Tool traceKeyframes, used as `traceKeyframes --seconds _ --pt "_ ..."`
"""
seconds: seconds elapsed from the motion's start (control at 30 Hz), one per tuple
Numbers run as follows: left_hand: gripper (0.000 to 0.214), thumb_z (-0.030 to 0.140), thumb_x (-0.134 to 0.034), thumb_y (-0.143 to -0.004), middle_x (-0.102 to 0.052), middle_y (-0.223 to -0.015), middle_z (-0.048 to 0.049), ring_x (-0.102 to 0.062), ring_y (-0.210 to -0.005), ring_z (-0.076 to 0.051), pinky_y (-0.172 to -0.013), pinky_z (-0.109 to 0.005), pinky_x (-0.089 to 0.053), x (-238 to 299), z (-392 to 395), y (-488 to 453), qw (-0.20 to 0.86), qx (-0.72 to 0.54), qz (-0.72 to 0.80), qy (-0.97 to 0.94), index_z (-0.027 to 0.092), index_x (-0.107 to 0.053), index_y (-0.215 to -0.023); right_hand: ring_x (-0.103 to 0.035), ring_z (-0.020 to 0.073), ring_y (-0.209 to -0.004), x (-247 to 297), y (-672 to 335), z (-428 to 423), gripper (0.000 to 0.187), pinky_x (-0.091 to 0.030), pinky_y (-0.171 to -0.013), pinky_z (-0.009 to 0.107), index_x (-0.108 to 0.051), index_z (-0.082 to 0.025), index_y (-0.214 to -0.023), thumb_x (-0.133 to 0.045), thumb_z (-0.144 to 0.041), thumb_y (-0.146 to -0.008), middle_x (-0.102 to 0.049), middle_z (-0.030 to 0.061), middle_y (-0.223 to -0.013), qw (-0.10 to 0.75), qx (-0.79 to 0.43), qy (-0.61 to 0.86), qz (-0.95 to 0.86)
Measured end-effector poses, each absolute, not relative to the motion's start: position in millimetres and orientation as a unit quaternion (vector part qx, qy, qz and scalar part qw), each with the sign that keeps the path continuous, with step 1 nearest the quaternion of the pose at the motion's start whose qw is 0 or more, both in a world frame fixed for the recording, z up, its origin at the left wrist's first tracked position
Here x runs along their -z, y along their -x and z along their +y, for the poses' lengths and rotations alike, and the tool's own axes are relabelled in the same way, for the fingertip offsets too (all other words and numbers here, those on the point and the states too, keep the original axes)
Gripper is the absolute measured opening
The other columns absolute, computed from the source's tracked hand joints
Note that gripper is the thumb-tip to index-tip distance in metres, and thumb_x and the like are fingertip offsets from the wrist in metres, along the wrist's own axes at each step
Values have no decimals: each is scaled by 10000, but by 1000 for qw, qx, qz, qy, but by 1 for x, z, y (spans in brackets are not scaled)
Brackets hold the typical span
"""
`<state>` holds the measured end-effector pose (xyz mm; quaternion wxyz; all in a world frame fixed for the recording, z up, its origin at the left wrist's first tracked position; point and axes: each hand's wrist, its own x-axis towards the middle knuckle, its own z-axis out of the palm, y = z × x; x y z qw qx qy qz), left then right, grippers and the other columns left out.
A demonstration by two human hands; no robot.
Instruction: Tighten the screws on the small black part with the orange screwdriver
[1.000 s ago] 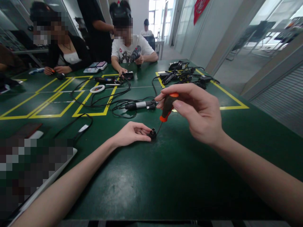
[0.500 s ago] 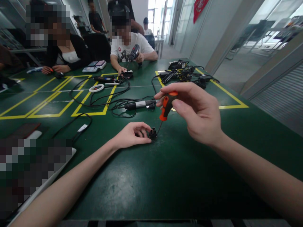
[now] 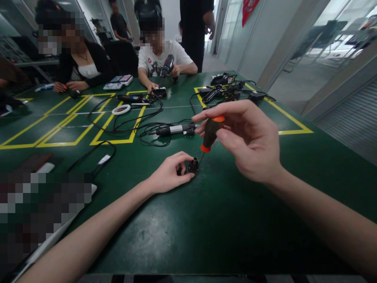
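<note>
Between the thumb and fingers of my left hand (image 3: 171, 172) is a small round black part (image 3: 193, 166) with a metal post on top, held against the green tabletop (image 3: 235, 220). My right hand (image 3: 253, 141) grips the handle of an orange and dark screwdriver (image 3: 212, 131) with thumb and fingertips. The screwdriver tilts, its thin shaft pointing down to the right side of the black part. Whether the tip sits in a screw is too small to tell.
Beyond my hands lies a grey and black corded tool (image 3: 175, 130) with looped cable. Farther off are a white ring (image 3: 121, 109), black cables and tools (image 3: 218, 92), and a co-worker holding a power drill (image 3: 167, 66). A dark tablet-like object (image 3: 53, 212) lies at left.
The screwdriver handle has turned in my right hand, showing its dark side instead of the orange stripe. Both hands and the black part sit slightly farther right. A standing person in black appears behind.
</note>
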<state>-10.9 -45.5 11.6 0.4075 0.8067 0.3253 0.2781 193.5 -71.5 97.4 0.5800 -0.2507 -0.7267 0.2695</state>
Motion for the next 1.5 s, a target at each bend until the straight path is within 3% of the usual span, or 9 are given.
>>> traceKeyframes --seconds 0.17,0.3,0.53,0.63,0.87,0.97,1.1,1.33,1.5 --pt "394 255 -782 -803 -629 -910 6 -561 -684 -91 -617 -213 -432 -10 -44 9 426 -281 338 -791 168 -667 -1169 -706 232 -1027 -98 -196 -68 197 -643 -823 370 -733 -293 -1065 -778 -257 -877 -707 51 -1122 591 -215 261 -732" --pt "401 325 -823 -795 -599 -775 41 -542 -651 -97 -608 -214 -420 -10 -43 9 447 -282 358 -770 160 -665 -1125 -713 243 -1047 -100 -194 -70 201 -648 -874 414 -734 -295 -1124 -714 -258 -928 -723 53 -1100 584 -224 265 -734" --pt "288 254 -720 -872 -614 -1013 -24 -559 -702 -96 -636 -224 -454 -9 -42 9 356 -261 318 -839 166 -640 -1135 -720 209 -966 -96 -194 -66 221 -649 -837 382 -708 -286 -1133 -722 -237 -918 -712 43 -1110 602 -246 246 -719" --pt "251 266 -723 -878 -603 -1011 -25 -558 -713 -102 -637 -226 -459 -7 -41 8 333 -260 309 -852 172 -647 -1099 -698 198 -960 -95 -196 -63 243 -644 -793 346 -734 -286 -1066 -788 -192 -848 -696 31 -1079 615 -218 248 -716" --pt "436 311 -854 -790 -616 -818 45 -542 -617 -88 -602 -215 -441 -8 -39 3 359 -290 336 -821 173 -640 -1144 -743 217 -953 -97 -196 -67 222 -649 -789 392 -679 -286 -1185 -609 -218 -985 -759 48 -1091 591 -250 248 -726" --pt "368 338 -855 -786 -600 -763 47 -536 -608 -93 -589 -214 -427 -7 -38 2 349 -282 348 -823 164 -657 -1043 -736 211 -919 -96 -197 -66 182 -647 -758 376 -676 -285 -1135 -661 -244 -957 -744 44 -1066 601 -237 263 -717" --pt "332 333 -813 -818 -618 -842 17 -545 -649 -105 -591 -217 -423 -5 -37 1 324 -272 342 -839 173 -665 -1068 -707 213 -932 -98 -198 -63 201 -640 -782 374 -711 -279 -1047 -780 -227 -866 -714 40 -1048 616 -190 281 -711" --pt "356 385 -817 -825 -607 -839 12 -489 -633 -100 -608 -230 -397 -5 -36 1 302 -282 329 -849 165 -697 -1078 -732 248 -935 -98 -197 -67 189 -646 -827 464 -718 -323 -1146 -640 -283 -979 -747 46 -1089 600 -246 269 -712" --pt "464 388 -876 -753 -673 -946 -27 -560 -671 -103 -612 -229 -425 -8 -35 2 384 -279 320 -820 168 -724 -1132 -692 207 -936 -97 -197 -65 245 -637 -768 369 -747 -298 -1080 -776 -196 -860 -714 41 -1082 610 -203 265 -718"
